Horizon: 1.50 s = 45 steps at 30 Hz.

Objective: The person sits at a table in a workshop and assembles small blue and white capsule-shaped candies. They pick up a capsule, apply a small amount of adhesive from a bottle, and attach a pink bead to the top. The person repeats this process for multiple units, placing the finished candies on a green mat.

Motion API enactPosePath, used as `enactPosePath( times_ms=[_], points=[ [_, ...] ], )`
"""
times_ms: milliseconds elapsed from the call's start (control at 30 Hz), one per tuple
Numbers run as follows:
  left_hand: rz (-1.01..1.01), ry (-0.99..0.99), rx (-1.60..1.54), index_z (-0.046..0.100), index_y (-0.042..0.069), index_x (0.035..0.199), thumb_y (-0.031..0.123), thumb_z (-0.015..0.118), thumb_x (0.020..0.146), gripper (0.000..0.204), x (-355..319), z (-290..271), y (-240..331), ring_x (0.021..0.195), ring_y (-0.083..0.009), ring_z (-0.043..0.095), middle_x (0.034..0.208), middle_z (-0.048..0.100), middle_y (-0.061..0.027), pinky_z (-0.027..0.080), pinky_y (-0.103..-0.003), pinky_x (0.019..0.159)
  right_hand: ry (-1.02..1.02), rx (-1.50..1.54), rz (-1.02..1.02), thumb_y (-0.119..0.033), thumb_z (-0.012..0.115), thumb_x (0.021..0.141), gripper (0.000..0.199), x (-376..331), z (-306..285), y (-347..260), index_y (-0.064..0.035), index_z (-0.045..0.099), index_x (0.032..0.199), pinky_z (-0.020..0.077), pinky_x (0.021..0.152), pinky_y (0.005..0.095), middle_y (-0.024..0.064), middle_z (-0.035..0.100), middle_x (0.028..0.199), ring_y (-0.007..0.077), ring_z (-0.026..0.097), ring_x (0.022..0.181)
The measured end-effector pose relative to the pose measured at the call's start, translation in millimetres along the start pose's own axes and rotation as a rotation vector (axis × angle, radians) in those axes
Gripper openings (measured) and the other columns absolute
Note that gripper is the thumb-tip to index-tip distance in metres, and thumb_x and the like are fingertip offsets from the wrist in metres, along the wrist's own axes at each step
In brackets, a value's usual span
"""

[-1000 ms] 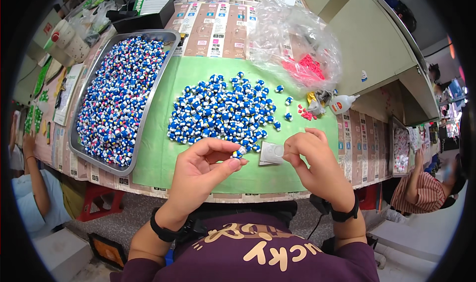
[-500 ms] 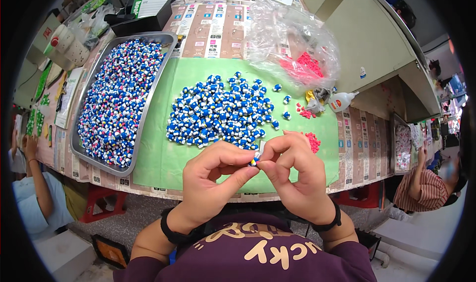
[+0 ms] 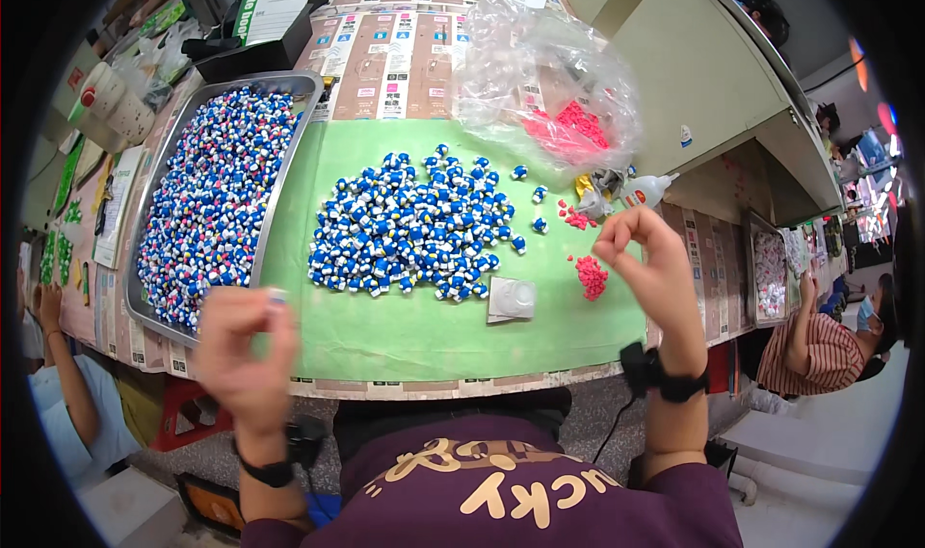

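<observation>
My left hand (image 3: pixel 246 351), smeared by motion, is at the near right corner of a metal tray (image 3: pixel 306 115). Its fingers are pinched, with a small blue-and-white piece (image 3: pixel 277 296) showing faintly at the tips. My right hand (image 3: pixel 660 264) is raised over the right side of the green sheet (image 3: pixel 414 346), beside a little heap of pink bits (image 3: pixel 591 278). Thumb and forefinger meet there; anything between them is too small to make out. A pile of blue-and-white pieces (image 3: pixel 409 221) lies on the sheet, and a small whitish square pad (image 3: pixel 511 300) lies nearer me.
Similar pieces with pink parts (image 3: pixel 217 192) fill the tray. Behind the sheet are a clear plastic bag (image 3: pixel 491 66) with pink bits, a white squeeze bottle (image 3: pixel 647 190) and a grey cabinet (image 3: pixel 684 76). Other people sit left and right, one in a striped shirt (image 3: pixel 802 355).
My hands have parted from above the near edge of the sheet. The left moved left to the tray with a small piece; the right moved right and up toward the pink bits, uncovering the pad.
</observation>
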<state>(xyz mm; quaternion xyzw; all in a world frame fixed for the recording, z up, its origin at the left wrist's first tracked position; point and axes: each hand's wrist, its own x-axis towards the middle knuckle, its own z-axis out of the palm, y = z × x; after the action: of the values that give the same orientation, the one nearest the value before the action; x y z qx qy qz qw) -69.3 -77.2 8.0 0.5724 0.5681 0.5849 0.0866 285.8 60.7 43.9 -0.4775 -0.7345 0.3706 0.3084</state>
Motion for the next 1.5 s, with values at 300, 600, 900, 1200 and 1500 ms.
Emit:
enactPosePath(
  times_ms=[300, 600, 900, 1200, 1500],
  points=[
    [-0.231, 0.149, 0.398, 0.063, 0.003, 0.112, 0.0, 0.067, 0.09, 0.022, 23, -43, -28, 0.065, 0.0008, 0.045, 0.1, 0.059, 0.0025, 0.036, -0.015, 0.052, -0.166, -0.279, 0.138, 0.008, 0.056, 0.082, 0.009, 10, 13, 22, -0.0004, 0.053, 0.081, 0.0494, 0.066, 0.0366, 0.0118, 0.059, 0.071, 0.0239, 0.065, 0.073],
    [0.123, -0.623, 0.032, 0.065, 0.003, 0.1, -0.002, 0.071, 0.08, 0.021, 9, 84, 24, 0.083, -0.0243, 0.064, 0.098, 0.062, -0.0106, 0.051, -0.033, 0.067, -0.174, -0.564, -0.124, 0.003, 0.054, 0.077, 0.009, 7, 23, 32, -0.0049, 0.051, 0.079, 0.0408, 0.077, 0.0415, 0.011, 0.058, 0.077, 0.0334, 0.057, 0.078],
    [0.015, -0.691, 0.198, 0.061, 0.005, 0.104, 0.002, 0.072, 0.079, 0.027, -4, 107, 19, 0.082, -0.0305, 0.061, 0.093, 0.057, -0.0108, 0.05, -0.041, 0.07, -0.181, -0.632, -0.226, 0.003, 0.055, 0.081, 0.011, -3, 26, 23, -0.0065, 0.052, 0.084, 0.0391, 0.09, 0.0433, 0.0095, 0.057, 0.079, 0.0306, 0.058, 0.082],
    [-0.189, -0.543, -0.109, 0.066, 0.002, 0.098, 0.0, 0.071, 0.081, 0.018, 7, 85, 26, 0.072, -0.0202, 0.061, 0.084, 0.057, -0.0085, 0.048, -0.032, 0.059, -0.185, -0.461, -0.177, 0.006, 0.057, 0.08, 0.018, -9, 19, -4, -0.0078, 0.051, 0.089, 0.0342, 0.104, 0.0507, 0.006, 0.058, 0.085, 0.0264, 0.06, 0.087],
    [-0.6, -0.673, -0.818, 0.072, -0.002, 0.099, -0.005, 0.072, 0.084, 0.015, 13, 85, 61, 0.083, -0.0115, 0.062, 0.098, 0.059, -0.0059, 0.057, -0.022, 0.063, -0.201, -0.225, -0.628, 0.006, 0.065, 0.076, 0.032, -26, 44, -62, -0.0147, 0.052, 0.097, 0.028, 0.11, 0.0576, 0.0004, 0.063, 0.096, 0.0173, 0.062, 0.091]
  ],
)
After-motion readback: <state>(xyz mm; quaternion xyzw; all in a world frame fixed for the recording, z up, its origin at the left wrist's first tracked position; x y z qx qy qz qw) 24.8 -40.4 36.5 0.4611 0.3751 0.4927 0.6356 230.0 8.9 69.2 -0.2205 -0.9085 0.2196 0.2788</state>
